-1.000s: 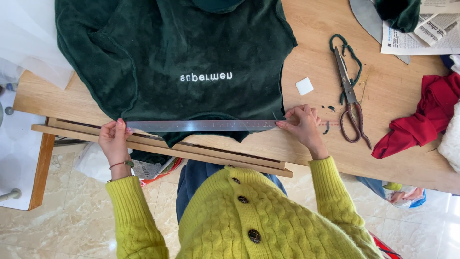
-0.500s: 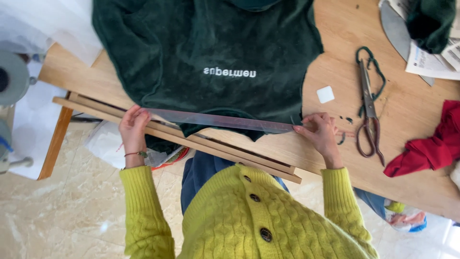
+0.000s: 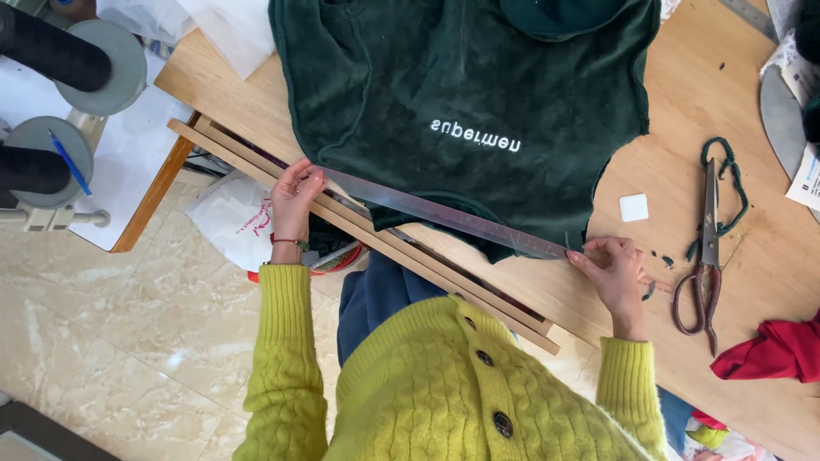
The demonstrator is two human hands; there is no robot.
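Steel, long and thin: the metal ruler lies across the near hem of the dark green velvet garment on the wooden table. My left hand presses its left end flat, my right hand pinches its right end. I judge it stiff, light and slippery on soft cloth, so best held at both ends. Scissors lie right.

The scene is bright and evenly lit by soft, daylight-like light with no single strong source apparent. Shadows are faint: a thin soft one runs under the table edge. The marble floor carries a pale, diffuse sheen, and the metal ruler shows a dull grey reflection without hard glare. Focus is fairly sharp across the middle; straight lines bow slightly toward the frame's edges, and the corners look a little softer.
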